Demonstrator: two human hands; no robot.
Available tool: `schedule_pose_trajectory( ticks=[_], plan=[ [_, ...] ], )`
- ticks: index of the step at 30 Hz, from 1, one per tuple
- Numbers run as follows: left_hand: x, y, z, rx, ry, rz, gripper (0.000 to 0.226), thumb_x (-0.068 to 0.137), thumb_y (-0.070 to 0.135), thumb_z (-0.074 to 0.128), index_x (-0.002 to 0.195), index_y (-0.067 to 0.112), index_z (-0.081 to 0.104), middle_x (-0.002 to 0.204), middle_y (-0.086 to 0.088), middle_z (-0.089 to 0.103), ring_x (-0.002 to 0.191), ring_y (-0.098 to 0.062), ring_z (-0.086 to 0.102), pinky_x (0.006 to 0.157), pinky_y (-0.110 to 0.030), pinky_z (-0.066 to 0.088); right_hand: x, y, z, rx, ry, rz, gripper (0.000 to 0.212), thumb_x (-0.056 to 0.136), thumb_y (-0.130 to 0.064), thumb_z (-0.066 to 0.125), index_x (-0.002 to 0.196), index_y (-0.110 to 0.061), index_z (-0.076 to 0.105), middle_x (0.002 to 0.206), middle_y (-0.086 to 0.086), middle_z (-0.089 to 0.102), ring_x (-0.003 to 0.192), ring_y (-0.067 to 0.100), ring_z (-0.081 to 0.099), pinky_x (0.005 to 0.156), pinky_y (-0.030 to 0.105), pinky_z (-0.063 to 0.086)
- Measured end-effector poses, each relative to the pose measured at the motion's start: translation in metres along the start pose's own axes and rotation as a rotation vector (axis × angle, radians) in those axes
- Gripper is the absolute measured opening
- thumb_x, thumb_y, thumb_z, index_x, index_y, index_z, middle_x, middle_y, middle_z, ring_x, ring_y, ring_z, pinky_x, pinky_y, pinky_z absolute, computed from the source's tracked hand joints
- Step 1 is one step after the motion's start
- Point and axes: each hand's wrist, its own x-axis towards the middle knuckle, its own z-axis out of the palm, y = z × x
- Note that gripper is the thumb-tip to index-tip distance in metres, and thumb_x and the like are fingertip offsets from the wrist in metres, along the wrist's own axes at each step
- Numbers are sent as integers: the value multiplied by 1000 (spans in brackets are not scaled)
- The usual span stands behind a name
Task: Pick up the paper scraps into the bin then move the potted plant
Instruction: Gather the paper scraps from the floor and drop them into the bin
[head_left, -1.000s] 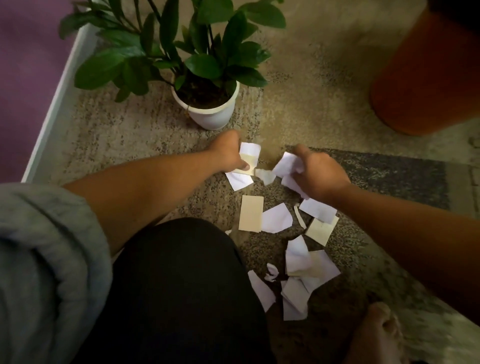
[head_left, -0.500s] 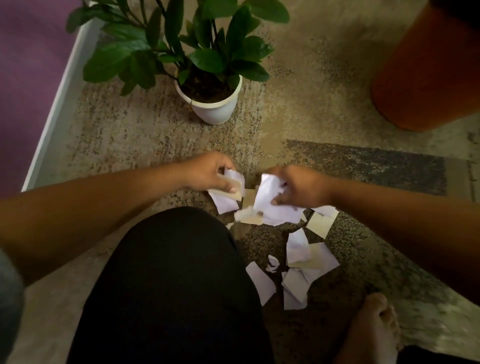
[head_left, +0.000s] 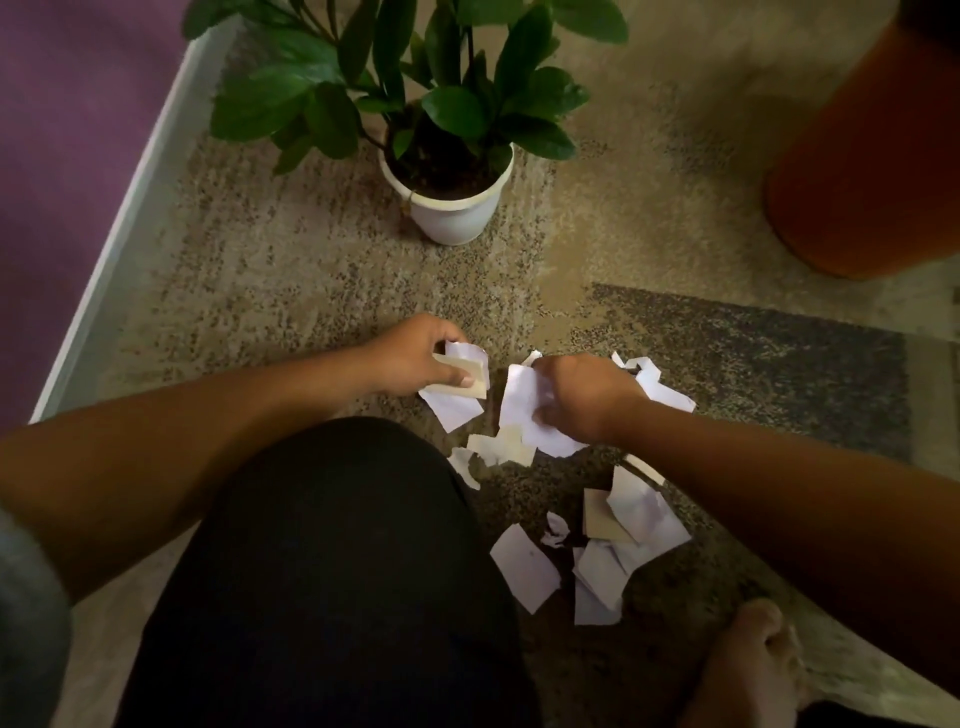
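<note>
White and tan paper scraps lie scattered on the carpet in front of my knee. My left hand (head_left: 415, 358) is closed around a small bunch of scraps (head_left: 457, 400). My right hand (head_left: 582, 400) grips a larger wad of white scraps (head_left: 519, 405), with more sticking out past its knuckles. Several loose scraps (head_left: 597, 556) still lie nearer to me, below my right forearm. The potted plant (head_left: 447, 208), green leaves in a white pot, stands upright on the carpet beyond both hands. The orange bin (head_left: 872, 156) stands at the far right, its top cut off by the frame.
My dark-clad knee (head_left: 332, 571) fills the lower middle and a bare foot (head_left: 748, 660) rests at the lower right. A white skirting edge (head_left: 130, 228) and purple floor run along the left. A darker carpet band (head_left: 779, 353) lies to the right.
Both hands have drawn back from near the pot toward my knee, gathering more scraps; the right hand's wad has grown and the scraps under it are gone from the carpet.
</note>
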Motion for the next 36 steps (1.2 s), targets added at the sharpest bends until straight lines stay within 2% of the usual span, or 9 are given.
schedule_pose_trajectory(
  ticks=[3,9,14,16,20,24,27,32,36],
  plan=[
    [1,8,-7,32,-21,2,21,85,20,72,104,14,64,84,7,62,75,-9,60,59,-22,43,-1,4,-8,72,23,10,34,80,-33,71,108,-16,62,110,6,66,102,29,63,84,36,52],
    [5,57,-33,165,-93,147,17,92,21,63,105,10,63,99,-3,65,93,-20,61,77,-34,47,-8,22,-57,83,106,78,26,82,-30,69,104,-18,64,101,6,70,91,26,66,82,37,54],
    [-5,122,-46,229,-116,281,18,89,19,67,105,11,65,92,6,64,82,-8,59,63,-8,42,-35,37,-128,-20,164,104,18,81,-30,73,92,-21,62,88,2,65,81,23,63,67,29,46],
    [-12,151,-46,219,-107,338,16,87,20,69,101,14,66,89,9,64,80,-5,60,61,-6,41,-53,44,-162,-18,189,121,16,82,-27,74,93,-22,63,85,1,63,78,20,63,65,29,47],
    [-22,216,-42,80,-34,420,15,88,16,68,101,11,66,94,-1,69,84,-12,65,72,-25,50,-88,66,-229,72,335,176,20,79,-26,77,83,-22,58,83,-1,63,76,19,64,56,25,45],
    [-21,285,-42,-65,92,469,9,90,5,58,92,12,61,82,4,62,72,-7,57,63,-25,43,-111,91,-287,141,544,208,23,77,-26,78,92,-17,62,88,3,64,83,23,62,69,31,45],
    [-13,331,-45,-227,227,418,13,90,5,55,100,8,62,90,-5,64,78,-16,60,63,-26,45,-122,120,-318,272,690,276,29,74,-30,81,91,-12,65,87,4,66,81,22,62,69,31,46],
    [21,388,-50,-537,371,267,17,86,9,58,101,16,63,101,-7,68,95,-24,65,83,-41,55,-129,168,-352,484,867,350,34,77,-28,79,102,-8,68,95,9,70,85,25,65,69,29,45],
    [50,424,-47,-625,412,148,6,87,10,63,89,14,61,99,-8,68,80,-22,64,61,-29,50,-133,196,-362,572,897,407,22,86,-18,69,102,-3,66,94,13,67,82,27,63,69,31,47]
  ],
)
